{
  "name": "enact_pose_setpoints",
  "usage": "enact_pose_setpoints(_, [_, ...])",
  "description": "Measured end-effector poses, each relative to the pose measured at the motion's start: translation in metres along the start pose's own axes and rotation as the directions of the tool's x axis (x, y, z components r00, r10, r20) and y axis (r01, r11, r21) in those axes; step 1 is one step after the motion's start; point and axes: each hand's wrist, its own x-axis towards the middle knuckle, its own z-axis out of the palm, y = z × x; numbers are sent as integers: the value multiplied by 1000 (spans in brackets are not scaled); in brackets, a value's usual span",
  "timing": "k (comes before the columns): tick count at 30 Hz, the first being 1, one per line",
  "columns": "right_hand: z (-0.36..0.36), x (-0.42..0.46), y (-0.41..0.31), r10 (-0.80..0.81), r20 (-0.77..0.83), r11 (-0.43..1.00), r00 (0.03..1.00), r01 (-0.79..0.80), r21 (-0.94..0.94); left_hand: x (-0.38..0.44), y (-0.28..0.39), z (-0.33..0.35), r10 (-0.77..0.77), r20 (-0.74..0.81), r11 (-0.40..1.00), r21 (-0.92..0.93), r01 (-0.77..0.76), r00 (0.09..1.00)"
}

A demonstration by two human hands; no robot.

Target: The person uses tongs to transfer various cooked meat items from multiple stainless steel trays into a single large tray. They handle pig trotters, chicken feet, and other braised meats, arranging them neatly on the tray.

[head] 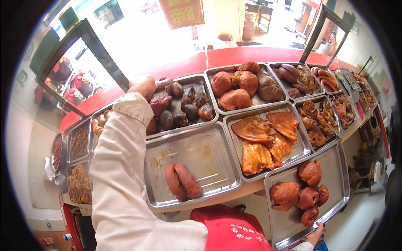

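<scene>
My left hand (143,85) reaches across to the far side of a steel tray of dark cooked meats (196,120). Its fingers are turned away beside a dark red piece (160,105), and whether they hold anything is hidden. At the lower right, my right hand (315,234) grips the near rim of a steel tray (336,169). That tray carries several reddish-brown braised meat pieces (284,194) and tilts down toward me. Before my left forearm lies a mostly bare tray (201,153) with two long braised pieces (182,182).
Flat orange-brown meat slabs (267,141) fill a middle tray. Large round meat chunks (238,84) sit behind it. Sausages (325,78) and a scale (347,79) stand farther right. Shredded food (80,182) lies at left. A red ledge (251,56) and dark frames (103,59) border the counter.
</scene>
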Motion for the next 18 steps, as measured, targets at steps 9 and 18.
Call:
enact_pose_setpoints(9, [1,1,2,-34,-2,999,999,34,-24,-230,-114,69,253,37,915,-334,-227,967])
enact_pose_setpoints(18, [-56,49,13,-5,150,990,989,-16,139,-352,-113,188,161,400,667,-718,199,902])
